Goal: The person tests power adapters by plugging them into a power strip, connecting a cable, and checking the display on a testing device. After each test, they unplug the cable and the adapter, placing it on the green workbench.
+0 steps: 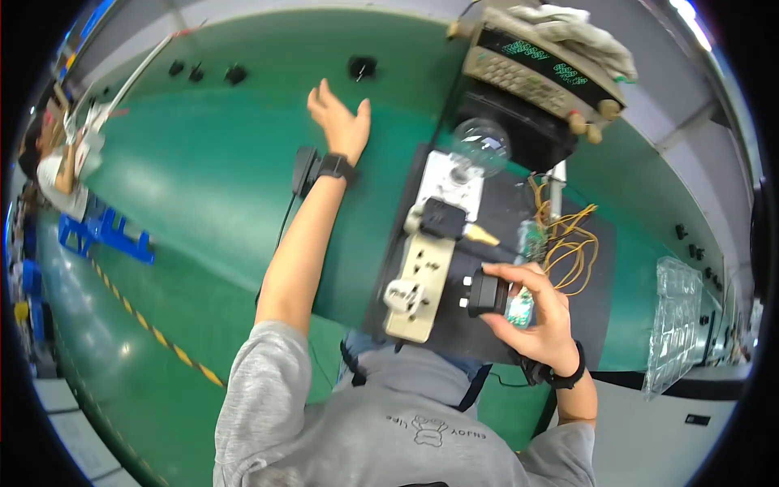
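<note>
We grip black plug adapter (488,293) in right hand (542,316), right of frame centre, pins leftward toward power strip (422,264). Left hand (344,131), upper centre, spread, empty. Loose yellow wires (578,217) near right hand could snag our fingers; glass bulb (480,146) could crack if knocked.

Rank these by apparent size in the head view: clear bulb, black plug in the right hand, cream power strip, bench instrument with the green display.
1. Bench instrument
2. Power strip
3. Clear bulb
4. Black plug, though being held up may enlarge it
</note>
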Tool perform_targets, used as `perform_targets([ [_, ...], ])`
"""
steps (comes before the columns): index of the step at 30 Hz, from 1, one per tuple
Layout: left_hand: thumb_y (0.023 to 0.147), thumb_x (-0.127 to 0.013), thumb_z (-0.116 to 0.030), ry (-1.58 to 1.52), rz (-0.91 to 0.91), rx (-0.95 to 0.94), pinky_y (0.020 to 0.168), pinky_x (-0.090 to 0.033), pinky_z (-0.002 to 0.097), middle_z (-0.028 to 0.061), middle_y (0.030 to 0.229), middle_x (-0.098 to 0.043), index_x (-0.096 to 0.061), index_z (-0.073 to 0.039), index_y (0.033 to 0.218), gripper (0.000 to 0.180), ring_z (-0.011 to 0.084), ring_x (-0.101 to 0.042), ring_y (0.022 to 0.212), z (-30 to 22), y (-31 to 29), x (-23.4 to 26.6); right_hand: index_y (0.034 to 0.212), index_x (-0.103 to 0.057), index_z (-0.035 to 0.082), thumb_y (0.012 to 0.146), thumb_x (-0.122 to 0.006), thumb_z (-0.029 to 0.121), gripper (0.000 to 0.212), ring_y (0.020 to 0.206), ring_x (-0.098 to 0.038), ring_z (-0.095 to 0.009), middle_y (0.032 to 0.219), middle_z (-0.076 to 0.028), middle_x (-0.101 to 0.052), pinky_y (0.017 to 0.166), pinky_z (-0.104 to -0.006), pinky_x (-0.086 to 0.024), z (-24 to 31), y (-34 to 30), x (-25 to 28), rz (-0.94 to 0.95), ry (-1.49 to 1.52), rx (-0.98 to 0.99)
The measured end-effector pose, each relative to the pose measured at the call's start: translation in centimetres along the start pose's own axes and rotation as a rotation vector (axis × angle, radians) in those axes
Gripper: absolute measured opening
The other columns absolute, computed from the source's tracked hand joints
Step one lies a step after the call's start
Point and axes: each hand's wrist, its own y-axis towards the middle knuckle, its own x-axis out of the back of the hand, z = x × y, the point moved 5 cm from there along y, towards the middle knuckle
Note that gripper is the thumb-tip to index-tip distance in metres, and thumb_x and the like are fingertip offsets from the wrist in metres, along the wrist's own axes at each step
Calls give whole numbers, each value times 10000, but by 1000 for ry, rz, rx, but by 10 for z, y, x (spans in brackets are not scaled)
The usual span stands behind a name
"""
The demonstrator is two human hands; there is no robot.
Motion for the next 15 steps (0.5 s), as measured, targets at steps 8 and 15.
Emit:
perform_targets([
  [8,753,-668,-157,-62,-23,211,743,-435,296,184,1267,-255,-398,0,1211,554,218,-452,882,26,-17,47,1136,-528,-59,651,-734,1,530,877,-555,-307,1124,-186,-568,752,-351,-458,30,21,-56,169,-151,188],
  [15,764,-658,-174,-73,41,222,739,-438,302,216,1275,-244,-442,-14,1172,488,234,-464,865,21,-20,42,1120,-518,-66,638,-717,5,527,829,-532,-285,1112,-168,-523,684,-337,-468,51,32,-78,317,-520,136],
])
